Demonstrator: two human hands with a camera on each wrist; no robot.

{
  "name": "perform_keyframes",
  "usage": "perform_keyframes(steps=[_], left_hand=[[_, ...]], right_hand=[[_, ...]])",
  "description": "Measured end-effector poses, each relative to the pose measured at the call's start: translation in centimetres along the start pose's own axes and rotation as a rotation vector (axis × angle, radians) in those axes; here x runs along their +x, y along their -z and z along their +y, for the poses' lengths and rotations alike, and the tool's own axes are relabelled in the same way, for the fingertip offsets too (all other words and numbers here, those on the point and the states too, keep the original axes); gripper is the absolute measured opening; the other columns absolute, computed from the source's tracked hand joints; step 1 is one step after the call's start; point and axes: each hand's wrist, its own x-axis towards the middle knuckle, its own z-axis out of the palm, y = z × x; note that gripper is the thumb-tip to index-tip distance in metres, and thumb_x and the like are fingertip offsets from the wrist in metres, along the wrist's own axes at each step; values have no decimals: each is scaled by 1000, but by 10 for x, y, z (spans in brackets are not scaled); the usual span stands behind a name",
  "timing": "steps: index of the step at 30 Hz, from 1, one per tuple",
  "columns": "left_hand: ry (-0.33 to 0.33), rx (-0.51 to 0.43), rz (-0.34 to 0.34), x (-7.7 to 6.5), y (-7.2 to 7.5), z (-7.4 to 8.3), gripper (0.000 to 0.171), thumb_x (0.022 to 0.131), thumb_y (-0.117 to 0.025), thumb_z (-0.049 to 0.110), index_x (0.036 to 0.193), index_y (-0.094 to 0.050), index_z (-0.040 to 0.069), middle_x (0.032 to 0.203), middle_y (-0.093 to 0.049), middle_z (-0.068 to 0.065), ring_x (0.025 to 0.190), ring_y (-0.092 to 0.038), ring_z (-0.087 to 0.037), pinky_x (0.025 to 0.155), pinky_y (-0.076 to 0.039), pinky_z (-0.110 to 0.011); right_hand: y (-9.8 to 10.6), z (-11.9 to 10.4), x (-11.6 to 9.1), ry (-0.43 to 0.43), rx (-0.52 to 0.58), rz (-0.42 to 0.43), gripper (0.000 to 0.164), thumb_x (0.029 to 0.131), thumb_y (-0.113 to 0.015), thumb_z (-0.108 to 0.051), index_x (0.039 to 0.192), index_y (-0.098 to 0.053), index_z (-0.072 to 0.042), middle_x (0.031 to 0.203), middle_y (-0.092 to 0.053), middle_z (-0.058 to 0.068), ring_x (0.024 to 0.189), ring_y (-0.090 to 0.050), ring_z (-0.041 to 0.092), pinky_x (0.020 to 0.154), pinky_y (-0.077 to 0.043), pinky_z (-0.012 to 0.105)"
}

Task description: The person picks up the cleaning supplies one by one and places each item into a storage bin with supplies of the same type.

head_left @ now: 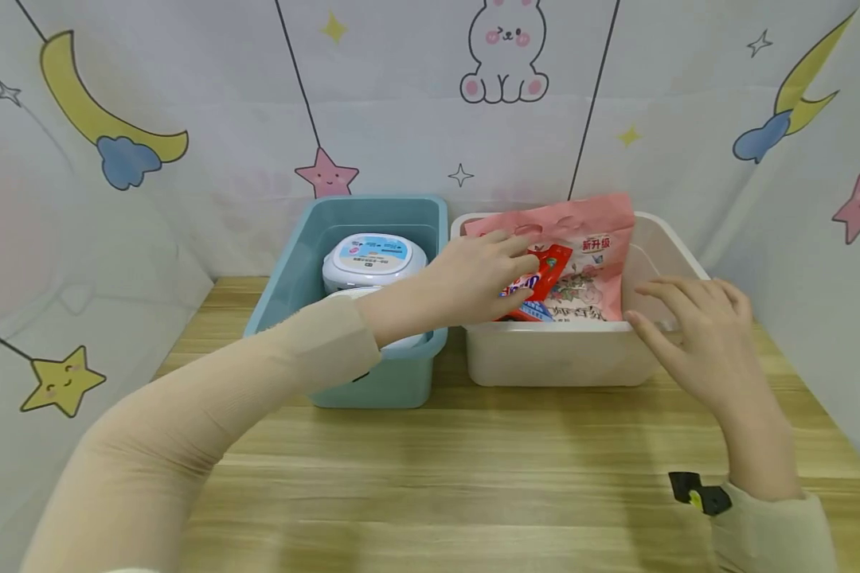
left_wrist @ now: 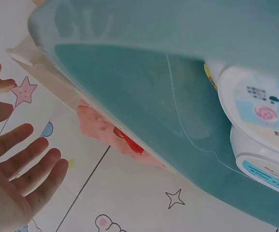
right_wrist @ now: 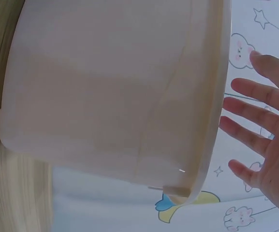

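Note:
A white bin [head_left: 559,358] holds a large pink bag [head_left: 602,274] that stands up against its back, with a red packet [head_left: 552,267] in front of it. Over the bin's left part reaches my left hand [head_left: 476,274], overlapping the red packet in the head view. In the left wrist view that left hand [left_wrist: 21,179] has loosely spread fingers and nothing in its palm. My right hand [head_left: 709,342] is at the bin's front right rim, thumb close to the edge. The right wrist view shows the right hand [right_wrist: 274,121] with spread fingers beside the rim.
Left of the white bin stands a blue-green bin [head_left: 401,382] with white lidded tubs [head_left: 376,259] inside, partly hidden by my left forearm. Both bins sit on a wood-grain table [head_left: 473,485]. A printed curtain [head_left: 401,95] hangs close behind and at both sides.

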Motion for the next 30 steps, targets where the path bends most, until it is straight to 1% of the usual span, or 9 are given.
perform_keyframes(steps=[2,6,9,10,12,15,18,23,30], left_hand=[[3,7,23,-4,1,2,34,95,-53,39,120,-63,19,138,-55,-1,112,-58,-17,82,-56,-27],[13,29,46,-12,4,6,36,95,-53,42,122,-63,20,124,-61,1,105,-58,-16,81,-53,-27],[20,35,79,-21,3,11,38,94,-54,44,123,-63,19,118,-64,1,104,-59,-17,83,-52,-28],[24,33,89,-23,2,13,40,93,-56,44,124,-62,19,118,-64,1,106,-59,-17,84,-52,-29],[29,27,113,-29,0,17,41,93,-56,45,125,-61,20,121,-64,0,110,-58,-17,86,-51,-30],[52,5,111,-36,-4,21,44,94,-54,47,129,-59,21,128,-61,0,117,-55,-18,90,-49,-32],[93,-25,99,-41,-8,25,48,95,-51,49,135,-54,23,135,-57,-1,125,-50,-19,95,-46,-35],[143,-45,115,-48,-16,27,51,95,-51,48,141,-48,26,144,-48,-2,132,-44,-21,105,-40,-43],[231,-76,76,-55,-26,32,57,95,-49,52,147,-38,31,154,-36,-3,141,-32,-24,112,-29,-59]], right_hand=[[1,-2,1,6,-10,-4,34,88,-69,-27,117,-64,-9,120,-62,13,110,-50,35,107,-24,59],[3,-6,3,4,-31,-28,37,89,-67,-30,120,-62,-10,123,-61,15,114,-49,36,110,-21,60],[3,-10,4,-2,-39,-45,41,89,-67,-33,123,-61,-10,127,-59,16,116,-48,37,113,-19,60],[3,-10,4,-4,-41,-49,43,88,-68,-33,124,-60,-10,128,-59,16,117,-48,37,113,-18,60],[3,-12,4,-7,-47,-55,46,87,-68,-35,125,-60,-11,130,-58,15,119,-47,37,114,-17,60],[3,-15,4,-10,-55,-62,49,86,-69,-37,127,-59,-11,132,-57,15,122,-46,37,115,-16,61],[3,-17,4,-10,-66,-74,51,88,-66,-41,129,-57,-12,135,-55,14,125,-44,37,115,-15,61],[1,-19,2,-3,-74,-77,51,90,-61,-45,130,-57,-13,138,-53,13,127,-42,36,116,-13,63],[-5,-22,-5,14,-64,-57,52,89,-63,-45,133,-55,-18,137,-54,11,126,-44,35,116,-12,63]])
